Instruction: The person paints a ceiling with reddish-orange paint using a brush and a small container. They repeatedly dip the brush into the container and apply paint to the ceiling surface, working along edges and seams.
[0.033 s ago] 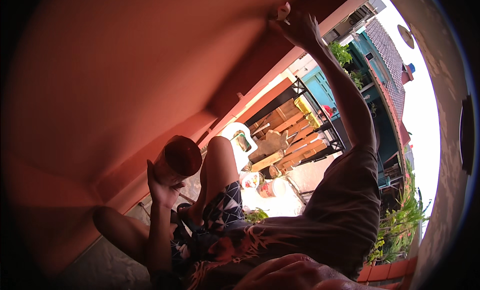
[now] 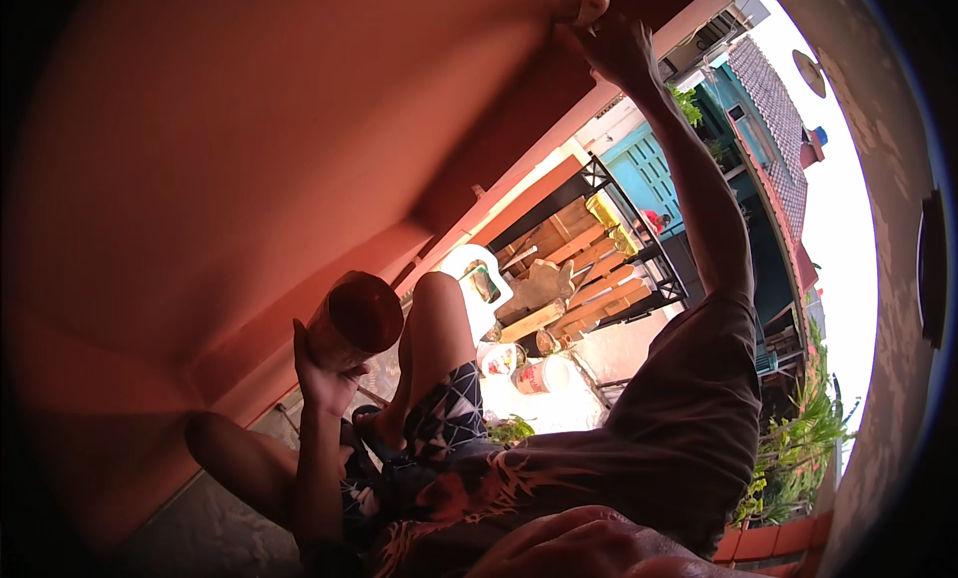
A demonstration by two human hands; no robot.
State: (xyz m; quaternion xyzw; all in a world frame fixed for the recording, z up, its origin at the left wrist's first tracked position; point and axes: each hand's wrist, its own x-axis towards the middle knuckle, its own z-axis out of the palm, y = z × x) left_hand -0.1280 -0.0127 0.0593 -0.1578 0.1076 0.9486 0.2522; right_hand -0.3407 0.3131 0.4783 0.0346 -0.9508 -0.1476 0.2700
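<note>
My left hand (image 2: 327, 381) is wrapped round a round tub (image 2: 337, 331), its dark reddish inside facing up and right, beside my bent knee. At the top, my raised right hand (image 2: 617, 51) grips what looks like a paintbrush (image 2: 593, 7); only its pale handle end shows, and the bristles are hidden. The hand is close against the orange-red wall (image 2: 299, 129), at a darker red band (image 2: 504, 129) along the wall's edge. Whether the brush touches the wall, I cannot tell.
Past the wall's edge stand a white plastic chair (image 2: 502, 289), stacked wooden boards (image 2: 589, 279) against a black metal frame, and buckets (image 2: 544, 376). Farther off, a person in red (image 2: 654, 220) is partly visible near a turquoise house (image 2: 649, 174). Plants (image 2: 798, 458) grow at lower right.
My right hand has shifted a little to the right along the wall's dark edge, with the paintbrush in it. My left hand and the tub have stayed in place.
</note>
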